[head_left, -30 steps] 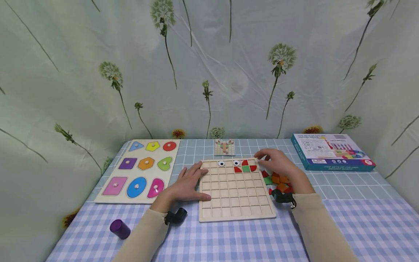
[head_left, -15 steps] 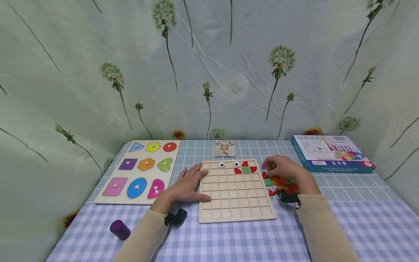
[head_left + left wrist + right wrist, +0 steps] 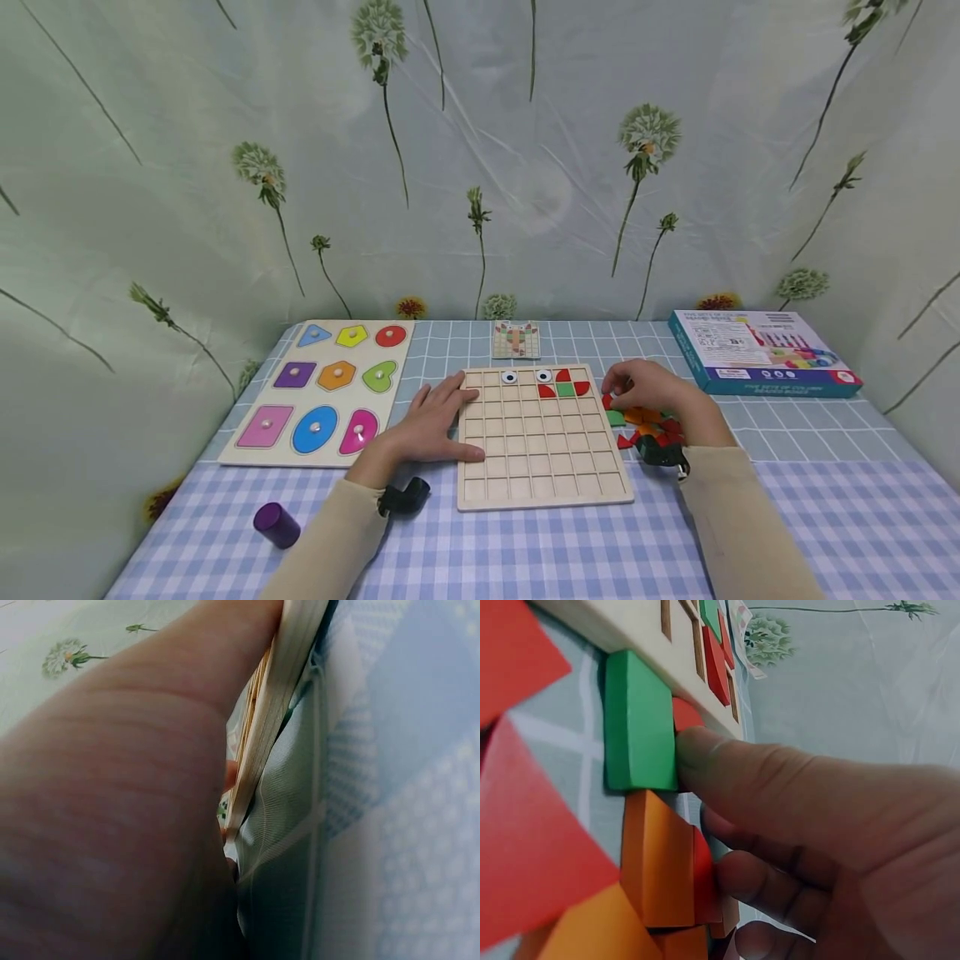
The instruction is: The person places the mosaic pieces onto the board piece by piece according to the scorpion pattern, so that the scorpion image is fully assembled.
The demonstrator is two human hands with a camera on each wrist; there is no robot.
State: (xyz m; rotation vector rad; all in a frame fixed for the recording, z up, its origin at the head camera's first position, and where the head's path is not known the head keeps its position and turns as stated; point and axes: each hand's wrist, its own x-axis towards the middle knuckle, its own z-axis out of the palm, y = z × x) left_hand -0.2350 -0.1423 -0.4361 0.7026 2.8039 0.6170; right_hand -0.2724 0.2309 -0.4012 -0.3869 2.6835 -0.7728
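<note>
My left hand (image 3: pixel 431 425) rests with spread fingers on the left edge of the wooden grid board (image 3: pixel 540 450); its thumb lies over the near left part. Close up in the left wrist view, the hand covers much of the board's edge (image 3: pixel 274 712). Beyond the board's right edge, my right hand (image 3: pixel 648 387) pinches a red wooden piece (image 3: pixel 684 712) with a rounded edge, beside a green block (image 3: pixel 641 724). The thumb touches that red piece; the index finger is hidden behind it. On the board sit two eye discs (image 3: pixel 543 377), a green square (image 3: pixel 565 389) and three red quarter-circles (image 3: pixel 581 388).
Orange and red pieces (image 3: pixel 648 429) lie in a pile under the right hand. A small pattern card (image 3: pixel 516 340) stands behind the board. At left are a knobbed shape puzzle (image 3: pixel 315 396) and a purple cylinder (image 3: pixel 276 525); a box (image 3: pixel 761 354) lies back right.
My right hand has moved from the board's upper right corner, right and down to the loose pieces, and now touches a red one. The left hand has stayed in place.
</note>
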